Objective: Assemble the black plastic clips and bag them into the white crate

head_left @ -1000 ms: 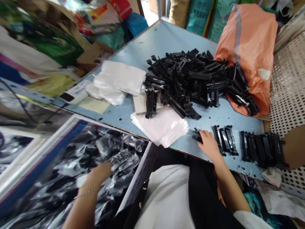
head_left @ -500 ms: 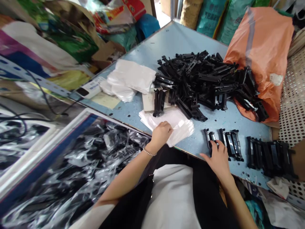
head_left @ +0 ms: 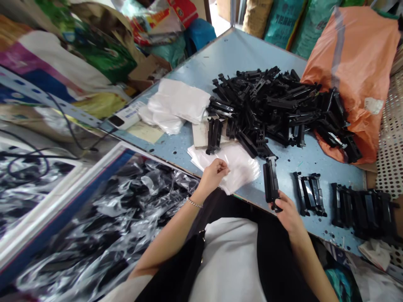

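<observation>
Head: box (head_left: 104, 171) holds bagged clips (head_left: 126, 218); right hand (head_left: 288, 214) grips black clip (head_left: 270, 182).

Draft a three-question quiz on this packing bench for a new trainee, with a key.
1. True or false: the right hand grips a black plastic part by its near end.
2. What does the left hand pinch? A: a clear bag near the table edge. B: a cable. C: a cardboard box.
3. Fill in: the pile of black parts lies against a sack coloured ___.
Key: 1 true; 2 A; 3 orange.
</observation>
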Tool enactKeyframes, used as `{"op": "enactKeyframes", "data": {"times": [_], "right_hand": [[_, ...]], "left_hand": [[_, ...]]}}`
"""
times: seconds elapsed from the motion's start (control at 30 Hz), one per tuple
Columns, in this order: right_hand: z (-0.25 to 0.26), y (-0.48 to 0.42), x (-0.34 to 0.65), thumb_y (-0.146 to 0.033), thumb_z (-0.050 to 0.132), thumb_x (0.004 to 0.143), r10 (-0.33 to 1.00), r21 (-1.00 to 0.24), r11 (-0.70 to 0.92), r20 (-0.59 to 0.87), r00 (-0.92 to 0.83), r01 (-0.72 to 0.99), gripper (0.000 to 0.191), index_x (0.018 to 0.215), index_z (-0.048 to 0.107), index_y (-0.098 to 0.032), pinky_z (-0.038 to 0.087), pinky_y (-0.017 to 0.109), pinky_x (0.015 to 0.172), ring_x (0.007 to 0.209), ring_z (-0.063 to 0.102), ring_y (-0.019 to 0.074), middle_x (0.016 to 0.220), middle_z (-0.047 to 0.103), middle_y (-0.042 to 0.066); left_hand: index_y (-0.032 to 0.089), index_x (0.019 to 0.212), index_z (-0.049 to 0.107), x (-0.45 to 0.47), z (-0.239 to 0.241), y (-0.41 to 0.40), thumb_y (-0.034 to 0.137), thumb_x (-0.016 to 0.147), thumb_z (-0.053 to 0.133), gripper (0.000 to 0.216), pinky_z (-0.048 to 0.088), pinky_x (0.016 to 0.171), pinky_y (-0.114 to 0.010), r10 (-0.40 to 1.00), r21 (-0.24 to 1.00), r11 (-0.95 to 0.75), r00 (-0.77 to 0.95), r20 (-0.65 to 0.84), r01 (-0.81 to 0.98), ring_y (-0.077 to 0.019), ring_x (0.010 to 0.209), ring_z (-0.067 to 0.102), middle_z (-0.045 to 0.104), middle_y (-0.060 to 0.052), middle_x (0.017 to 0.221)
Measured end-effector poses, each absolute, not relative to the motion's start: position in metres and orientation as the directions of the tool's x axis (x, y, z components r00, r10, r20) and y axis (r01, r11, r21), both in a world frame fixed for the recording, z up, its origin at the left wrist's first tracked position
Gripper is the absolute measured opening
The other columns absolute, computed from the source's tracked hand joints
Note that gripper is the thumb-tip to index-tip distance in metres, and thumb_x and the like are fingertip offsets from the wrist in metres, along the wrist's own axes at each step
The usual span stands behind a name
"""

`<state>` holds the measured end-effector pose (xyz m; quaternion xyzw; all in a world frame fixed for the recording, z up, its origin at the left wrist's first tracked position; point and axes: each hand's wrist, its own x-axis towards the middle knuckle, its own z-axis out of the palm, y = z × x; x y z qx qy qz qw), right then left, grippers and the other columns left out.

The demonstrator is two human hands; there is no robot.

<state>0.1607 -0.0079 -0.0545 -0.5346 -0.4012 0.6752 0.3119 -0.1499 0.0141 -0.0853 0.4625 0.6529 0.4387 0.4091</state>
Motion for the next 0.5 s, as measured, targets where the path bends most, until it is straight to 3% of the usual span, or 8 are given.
{"op": "enactKeyframes", "data": {"times": [0.17, 0.27, 0.33, 0.4, 0.5], "right_hand": [[-0.048, 0.016, 0.078, -0.058, 0.064, 0.078, 0.784, -0.754, -0.570, -0.381, -0.490, -0.326, 0.037, 0.091, 0.070, -0.024, 0.053, 0.050, 0.096, 0.108, 0.068, 0.0301, 0.101, 0.076, 0.009], [-0.057, 0.039, 0.038, -0.056, 0.068, 0.077, 0.818, -0.718, -0.536, -0.310, -0.485, -0.444, 0.036, 0.094, 0.069, -0.024, 0.052, 0.050, 0.101, 0.116, 0.066, 0.0295, 0.100, 0.076, 0.006], [-0.067, 0.051, 0.021, -0.049, 0.074, 0.073, 0.861, -0.742, -0.479, -0.294, -0.414, -0.469, 0.034, 0.096, 0.069, -0.025, 0.053, 0.044, 0.100, 0.112, 0.068, 0.0260, 0.098, 0.075, 0.003], [-0.075, 0.057, 0.013, -0.045, 0.076, 0.072, 0.884, -0.769, -0.449, -0.305, -0.356, -0.456, 0.033, 0.097, 0.069, -0.025, 0.054, 0.039, 0.098, 0.107, 0.069, 0.0227, 0.098, 0.074, 0.002], [-0.079, 0.057, 0.019, -0.043, 0.076, 0.070, 0.884, -0.787, -0.452, -0.334, -0.326, -0.420, 0.036, 0.100, 0.070, -0.024, 0.055, 0.036, 0.092, 0.101, 0.069, 0.0220, 0.101, 0.075, 0.002]], "left_hand": [[0.020, 0.088, 0.054, -0.144, -0.090, 0.014, 0.025, 0.082, 0.066, 0.015, 0.050, 0.068, -0.025, 0.958, 0.941, 0.206, -0.250, -0.139, 0.269, -0.0130, 0.069, 0.061, 0.064, 0.002, 0.077], [0.019, 0.088, 0.057, -0.149, -0.084, 0.010, 0.019, 0.087, 0.058, 0.002, 0.051, 0.071, -0.026, 0.975, 0.895, 0.100, -0.221, -0.002, 0.434, -0.0141, 0.073, 0.062, 0.064, 0.000, 0.081], [0.018, 0.089, 0.063, -0.158, -0.077, 0.007, 0.011, 0.089, 0.049, 0.015, 0.054, 0.079, -0.031, 0.972, 0.780, -0.035, -0.159, 0.171, 0.625, -0.0179, 0.085, 0.063, 0.066, -0.005, 0.090], [0.017, 0.090, 0.069, -0.169, -0.070, 0.005, 0.005, 0.089, 0.044, 0.028, 0.054, 0.089, -0.039, 0.958, 0.588, -0.136, -0.046, 0.285, 0.798, -0.0229, 0.095, 0.064, 0.067, -0.012, 0.102], [0.015, 0.096, 0.074, -0.177, -0.065, 0.004, 0.002, 0.088, 0.045, 0.032, 0.054, 0.096, -0.046, 0.960, 0.385, -0.184, 0.082, 0.267, 0.904, -0.0273, 0.099, 0.065, 0.068, -0.017, 0.115]]}}
